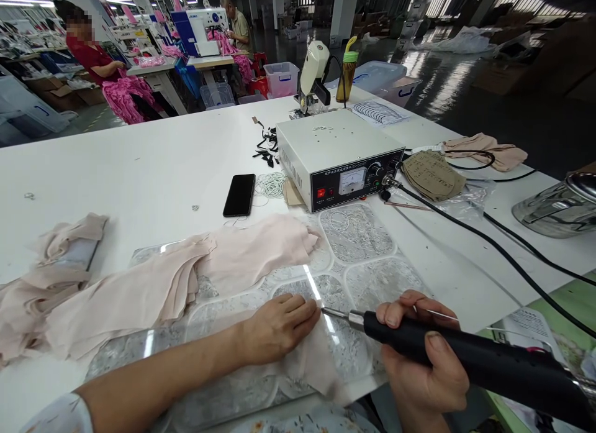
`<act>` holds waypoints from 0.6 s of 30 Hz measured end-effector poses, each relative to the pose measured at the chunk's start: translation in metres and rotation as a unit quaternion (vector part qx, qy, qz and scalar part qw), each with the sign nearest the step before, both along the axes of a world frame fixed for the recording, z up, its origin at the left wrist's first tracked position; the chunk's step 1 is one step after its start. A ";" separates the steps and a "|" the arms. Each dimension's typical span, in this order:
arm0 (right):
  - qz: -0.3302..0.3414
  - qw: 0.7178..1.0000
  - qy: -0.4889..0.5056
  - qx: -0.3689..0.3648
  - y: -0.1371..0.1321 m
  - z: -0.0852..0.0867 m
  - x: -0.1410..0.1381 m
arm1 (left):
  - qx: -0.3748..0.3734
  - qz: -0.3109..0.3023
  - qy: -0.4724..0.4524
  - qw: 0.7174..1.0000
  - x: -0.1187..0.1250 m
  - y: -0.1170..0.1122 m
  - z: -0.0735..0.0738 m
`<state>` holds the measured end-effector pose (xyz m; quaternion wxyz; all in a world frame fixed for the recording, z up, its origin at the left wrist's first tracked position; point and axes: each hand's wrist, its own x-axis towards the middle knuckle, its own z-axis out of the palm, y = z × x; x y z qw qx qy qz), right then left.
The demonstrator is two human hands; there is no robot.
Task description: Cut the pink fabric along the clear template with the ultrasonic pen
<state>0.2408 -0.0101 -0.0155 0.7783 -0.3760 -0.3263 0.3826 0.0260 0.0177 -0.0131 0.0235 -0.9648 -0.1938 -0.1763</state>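
Right, the pale pink cloth piece [326,372] lies directly under the left hand [282,327], spreading out on the near side of its knuckles. That hand's fingers are bent and drawn together over the cloth — whether they pinch it or only press it down, I cannot tell. The right hand [421,358] is closed round one black-handled tool [503,371], thumb along the near side. The tool's single metal tip [334,312] points at the left fingertips and sits just beside them; whether it touches the cloth is too fine to tell.

Just beyond the left hand lies one flat stretch of the same cloth [256,250]. To that hand's left comes one layered stack [135,302], its layers too close to count, and farther left a crumpled heap [41,290]. Under the left hand and the piece is one marbled mat [365,231].

Beyond both hands stand one control box [349,144] and, left of it, one phone [239,195]. Two black cables [488,234] run beyond the right hand — one jar [559,206] stands out past them. Two co-workers [95,57] are well apart, far beyond the left hand.
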 end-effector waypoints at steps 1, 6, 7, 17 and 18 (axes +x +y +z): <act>0.001 1.000 0.002 0.001 0.000 0.000 0.000 | 0.002 -0.001 0.001 1.000 0.000 0.000 0.000; -0.009 1.000 0.013 -0.003 0.001 0.001 0.000 | 0.012 -0.004 0.007 1.000 0.000 0.000 0.002; -0.012 1.000 0.013 -0.003 0.001 0.002 0.000 | 0.014 -0.005 0.005 1.000 0.000 0.001 0.003; 0.002 1.000 0.003 0.008 0.001 0.003 -0.001 | 0.025 -0.001 -0.006 1.000 0.001 0.000 0.001; 0.004 1.000 0.007 0.008 0.001 0.003 -0.001 | 0.025 0.000 -0.005 1.000 0.001 -0.001 0.001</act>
